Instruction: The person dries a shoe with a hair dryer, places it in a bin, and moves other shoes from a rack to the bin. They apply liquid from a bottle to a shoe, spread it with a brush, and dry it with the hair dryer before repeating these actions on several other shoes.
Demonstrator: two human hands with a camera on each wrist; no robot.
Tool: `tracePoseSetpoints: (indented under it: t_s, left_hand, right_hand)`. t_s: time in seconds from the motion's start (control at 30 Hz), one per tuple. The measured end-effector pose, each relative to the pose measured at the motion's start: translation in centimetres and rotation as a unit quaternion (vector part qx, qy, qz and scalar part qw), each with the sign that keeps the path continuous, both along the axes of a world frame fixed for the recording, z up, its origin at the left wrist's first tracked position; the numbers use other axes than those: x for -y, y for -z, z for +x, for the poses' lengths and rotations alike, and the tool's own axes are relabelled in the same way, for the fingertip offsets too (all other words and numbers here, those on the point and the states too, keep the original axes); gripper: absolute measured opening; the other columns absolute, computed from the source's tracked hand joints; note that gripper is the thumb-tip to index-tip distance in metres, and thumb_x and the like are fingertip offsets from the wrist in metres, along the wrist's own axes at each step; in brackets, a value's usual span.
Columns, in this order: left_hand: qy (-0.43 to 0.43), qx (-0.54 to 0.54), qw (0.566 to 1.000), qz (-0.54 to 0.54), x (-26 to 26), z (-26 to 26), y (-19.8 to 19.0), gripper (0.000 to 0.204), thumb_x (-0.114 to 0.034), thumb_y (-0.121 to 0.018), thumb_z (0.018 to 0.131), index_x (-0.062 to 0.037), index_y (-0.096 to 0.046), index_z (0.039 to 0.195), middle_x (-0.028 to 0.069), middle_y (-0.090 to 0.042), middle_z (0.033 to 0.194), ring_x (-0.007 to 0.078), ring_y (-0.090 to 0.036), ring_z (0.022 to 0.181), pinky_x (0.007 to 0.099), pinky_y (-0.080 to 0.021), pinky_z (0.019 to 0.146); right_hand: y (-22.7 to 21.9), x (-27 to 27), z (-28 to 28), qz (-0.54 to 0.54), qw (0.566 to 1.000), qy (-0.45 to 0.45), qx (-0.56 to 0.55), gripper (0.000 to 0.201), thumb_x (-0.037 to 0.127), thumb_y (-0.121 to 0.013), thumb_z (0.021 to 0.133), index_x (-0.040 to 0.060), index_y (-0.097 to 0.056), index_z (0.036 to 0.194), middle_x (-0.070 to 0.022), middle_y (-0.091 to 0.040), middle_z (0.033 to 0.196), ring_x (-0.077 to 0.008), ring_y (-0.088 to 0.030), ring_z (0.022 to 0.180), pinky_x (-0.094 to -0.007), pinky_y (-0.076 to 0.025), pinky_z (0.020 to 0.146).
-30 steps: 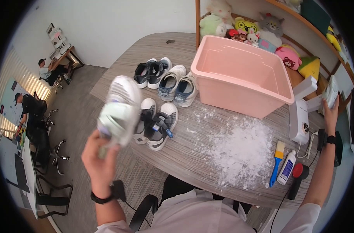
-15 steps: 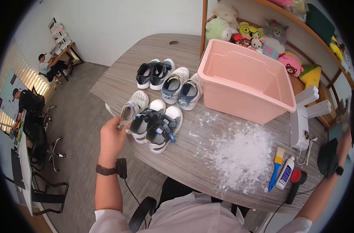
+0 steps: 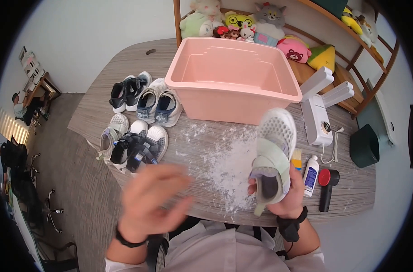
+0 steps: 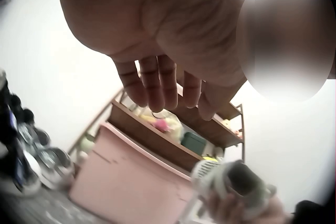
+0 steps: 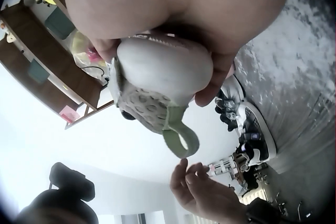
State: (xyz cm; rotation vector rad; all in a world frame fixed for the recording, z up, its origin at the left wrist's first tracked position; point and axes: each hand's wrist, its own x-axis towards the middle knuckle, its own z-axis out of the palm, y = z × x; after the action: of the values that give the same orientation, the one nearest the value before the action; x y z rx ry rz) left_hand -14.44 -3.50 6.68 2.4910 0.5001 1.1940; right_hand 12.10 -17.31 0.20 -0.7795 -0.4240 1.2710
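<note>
The right hand grips a seemingly mesh, dimpled pale shoe.

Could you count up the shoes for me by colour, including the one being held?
Black shoes: 2
Off-white shoes with blue heels: 2
Dark-strapped shoes with white toes: 2
White shoes with pale green straps, one in the right hand: 2
Total: 8
</note>
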Motion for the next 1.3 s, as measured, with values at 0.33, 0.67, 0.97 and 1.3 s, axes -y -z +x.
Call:
tracePoseSetpoints:
  t_s: [0.33, 0.67, 0.97, 1.3]
  left_hand:
    - [0.117, 0.055, 0.99, -0.053, 3.9, 7.3, 2.9, 0.038, -0.016, -0.093, 0.069, -0.008, -0.073, 0.1, 0.0098, -0.065, 0.101, 0.0254, -0.063, 0.085, 0.0347, -0.051, 0.075]
    - [0.208, -0.093, 0.964, 0.138, 2.2, 7.7, 2.7, 0.028, -0.011, -0.083, 0.077, -0.0101, -0.077, 0.104, 0.0061, -0.068, 0.11, 0.0216, -0.065, 0.091, 0.0354, -0.053, 0.078]
    - [0.1, 0.046, 0.989, -0.097, 0.3, 7.9, 1.9, 0.021, -0.004, -0.079, 0.078, -0.0029, -0.074, 0.098, 0.0108, -0.076, 0.096, 0.0254, -0.071, 0.078, 0.0344, -0.057, 0.072]
    - [0.127, 0.001, 0.978, 0.163, 3.6, 7.1, 2.7, 0.022, -0.01, -0.085, 0.074, -0.0122, -0.076, 0.095, 0.0015, -0.077, 0.102, 0.0187, -0.073, 0.093, 0.0314, -0.054, 0.078]
  right_hand:
    - [1.6, 1.3, -1.4, 0.014, 0.997, 0.016, 0.068, 0.085, 0.01, -0.071, 0.096, 0.007, -0.02, 0.164, -0.0089, -0.041, 0.158, -0.0219, -0.043, 0.144, -0.0394, -0.033, 0.12]
    - [0.8, 1.4, -1.8, 0.022, 0.971, 0.046, 0.235, 0.079, 0.013, -0.065, 0.102, 0.0006, -0.018, 0.164, -0.0142, -0.045, 0.153, -0.0209, -0.043, 0.143, -0.0378, -0.034, 0.119]
    - [3.0, 2.3, -2.7, -0.032, 0.984, -0.022, 0.173, 0.076, 0.011, -0.057, 0.105, 0.0018, -0.012, 0.167, -0.0129, -0.038, 0.161, -0.0186, -0.038, 0.147, -0.0359, -0.03, 0.121]
    - [1.5, 1.8, -2.6, 0.003, 0.986, 0.013, 0.168, 0.08, 0.007, -0.055, 0.104, 0.0018, -0.007, 0.167, -0.0147, -0.037, 0.162, -0.0217, -0.039, 0.147, -0.0365, -0.03, 0.122]
